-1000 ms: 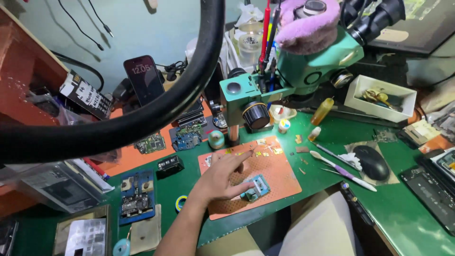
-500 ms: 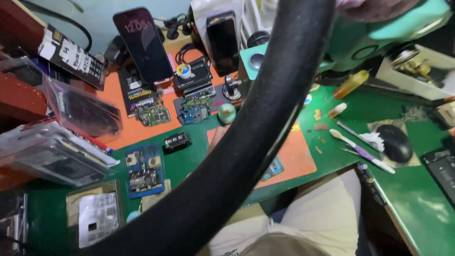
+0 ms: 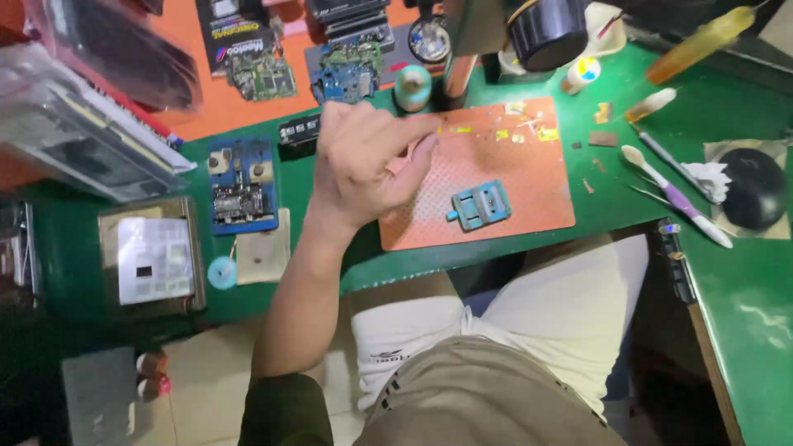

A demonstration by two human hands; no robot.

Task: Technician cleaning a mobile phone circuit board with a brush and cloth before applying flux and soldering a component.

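View from above a cluttered green workbench [image 3: 743,314], with the person's lap in pale trousers at the bottom. At far left lies a clear plastic case [image 3: 83,140], and below it a metal-framed plate [image 3: 153,260] with a white square in its middle. Next to that is a blue holder [image 3: 239,186] carrying a small circuit board, with a small blue roll of tape [image 3: 221,272] just below. Near the centre, the left hand [image 3: 363,161] is raised over the left edge of an orange mat [image 3: 512,177]. Its fingers are curled in, with forefinger and thumb drawn narrow, almost tip to tip. Whether they pinch something tiny cannot be told. A second ago this hand lay stretched out flat on the mat, reaching close to a blue-grey clamp [image 3: 481,205]. It has since pulled back and closed up. The clamp now lies alone in the middle of the mat, apart from the fingers, in the same spot as before. A thick black ring that blocked the view half a second ago is gone. Right of the mat lie a purple-handled tool [image 3: 681,196] and a black mouse [image 3: 756,188]. The right hand is out of sight.
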